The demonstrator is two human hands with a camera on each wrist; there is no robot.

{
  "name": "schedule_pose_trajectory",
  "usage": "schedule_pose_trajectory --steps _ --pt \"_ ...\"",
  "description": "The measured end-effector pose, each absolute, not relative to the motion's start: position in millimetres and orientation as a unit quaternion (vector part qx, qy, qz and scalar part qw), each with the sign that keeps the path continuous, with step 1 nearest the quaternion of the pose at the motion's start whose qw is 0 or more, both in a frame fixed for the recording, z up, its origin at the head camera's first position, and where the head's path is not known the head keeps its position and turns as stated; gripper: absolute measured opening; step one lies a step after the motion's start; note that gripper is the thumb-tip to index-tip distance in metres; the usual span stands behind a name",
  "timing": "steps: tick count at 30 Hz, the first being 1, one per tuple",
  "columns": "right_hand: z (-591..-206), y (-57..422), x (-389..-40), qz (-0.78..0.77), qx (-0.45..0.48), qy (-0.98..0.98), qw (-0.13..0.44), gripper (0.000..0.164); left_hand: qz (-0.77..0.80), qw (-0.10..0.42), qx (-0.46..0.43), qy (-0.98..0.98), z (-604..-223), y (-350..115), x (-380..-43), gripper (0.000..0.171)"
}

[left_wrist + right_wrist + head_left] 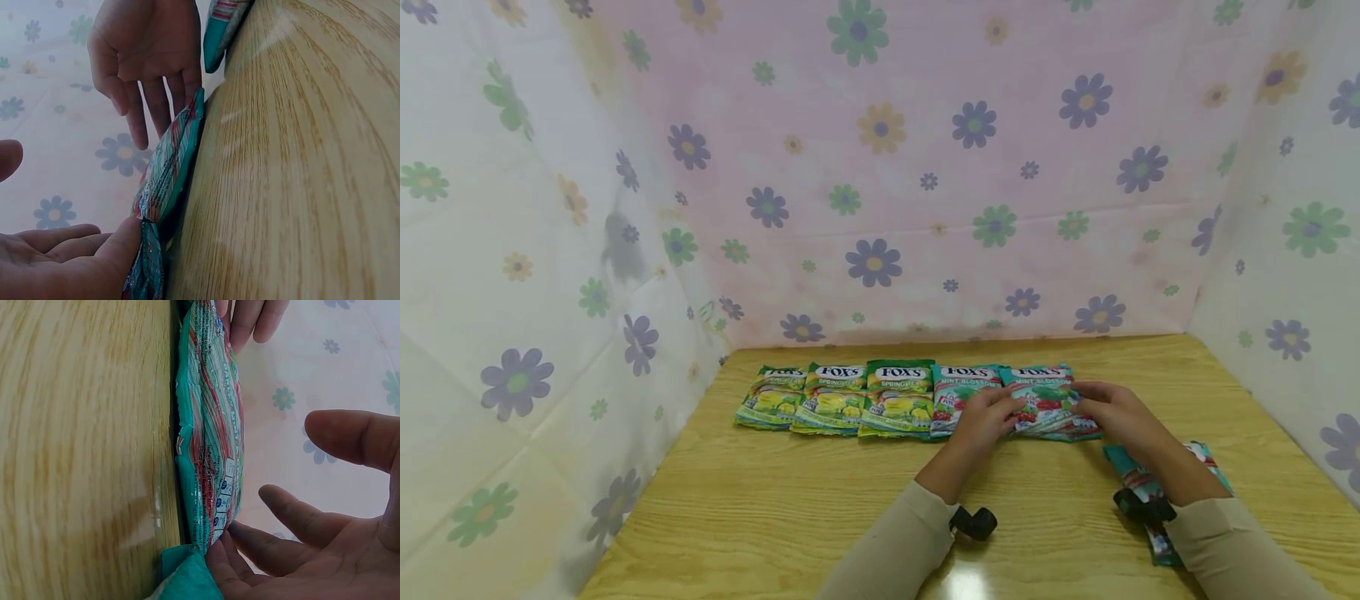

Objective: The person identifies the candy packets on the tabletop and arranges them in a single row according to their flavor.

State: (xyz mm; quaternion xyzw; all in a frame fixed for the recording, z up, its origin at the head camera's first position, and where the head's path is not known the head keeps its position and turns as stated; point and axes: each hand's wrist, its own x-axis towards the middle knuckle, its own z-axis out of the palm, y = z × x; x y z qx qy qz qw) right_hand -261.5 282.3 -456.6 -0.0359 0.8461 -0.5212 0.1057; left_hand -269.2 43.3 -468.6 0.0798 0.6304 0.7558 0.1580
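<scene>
In the head view, a teal Fox's Mint Blossom candy bag [1047,417] lies flat at the right end of a row. My left hand [981,423] rests at its left side, over the neighbouring Mint Blossom candy bag [964,379]. At the right edge is my right hand [1123,417], its fingertips touching the wrapper. The right wrist view shows the fingers [250,547] extended along the end of the bag [212,444], thumb held away. From the left wrist, the fingers [81,240] look loosely stretched beside the bags.
Three green-yellow Fox's Spring Tea bags [901,404] continue the row to the left, edges overlapping. Another teal candy bag [1123,462] lies under my right forearm. The wooden table [760,517] meets flowered cloth [925,275] at the back and sides.
</scene>
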Motion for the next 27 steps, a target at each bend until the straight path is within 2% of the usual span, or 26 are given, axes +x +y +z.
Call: schedule_pose_trajectory --steps 10,27 --pt "-457 286 -261 -0.504 -0.042 0.857 0.099 0.062 0.745 0.159 0.093 0.642 -463 44 -267 0.063" --pt "-444 294 -252 -0.472 -0.076 0.874 0.092 0.062 0.683 0.128 0.104 0.711 -456 46 -258 0.055"
